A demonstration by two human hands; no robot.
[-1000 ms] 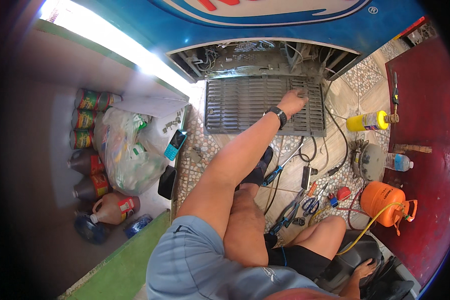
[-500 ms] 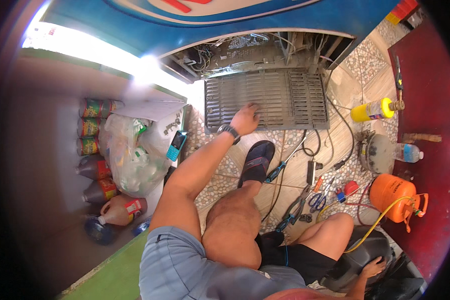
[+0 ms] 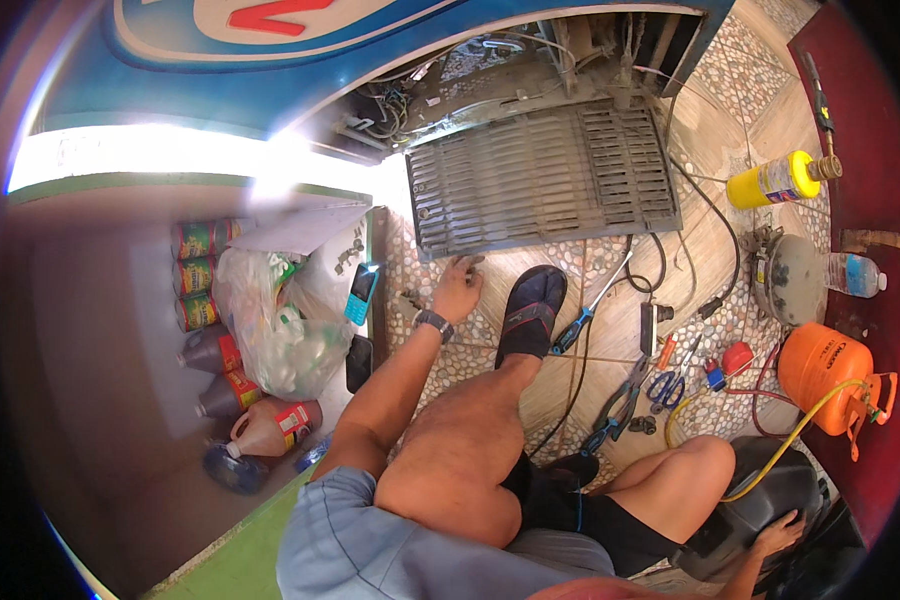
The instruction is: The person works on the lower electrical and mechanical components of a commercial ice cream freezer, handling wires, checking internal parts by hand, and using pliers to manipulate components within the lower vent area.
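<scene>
A dusty slatted grille panel (image 3: 540,180) lies flat before the open base of a big blue cabinet (image 3: 320,70). My left hand (image 3: 458,290), a watch on its wrist, is just short of the panel's near edge, over the pebbled tiles. Its fingers are loosely bent and apart, with nothing visible in them; whether they touch the panel I cannot tell. At the lower right my right hand (image 3: 778,535) rests on a black plastic case (image 3: 740,510), fingers spread over its surface. A blue-handled screwdriver (image 3: 575,330) lies beyond my sandalled foot (image 3: 530,315).
Pliers (image 3: 615,410), scissors (image 3: 667,388) and cables lie right of my foot. Further right are an orange gas cylinder (image 3: 825,375), a yellow gas canister (image 3: 775,182) and a round metal compressor (image 3: 782,275). On the left, a shelf holds bottles, a plastic bag (image 3: 280,330) and a keypad phone (image 3: 362,293).
My left hand has come back from above the grille panel to its near edge. The view has turned a little, so the scene appears tilted. My right hand stays on the black case.
</scene>
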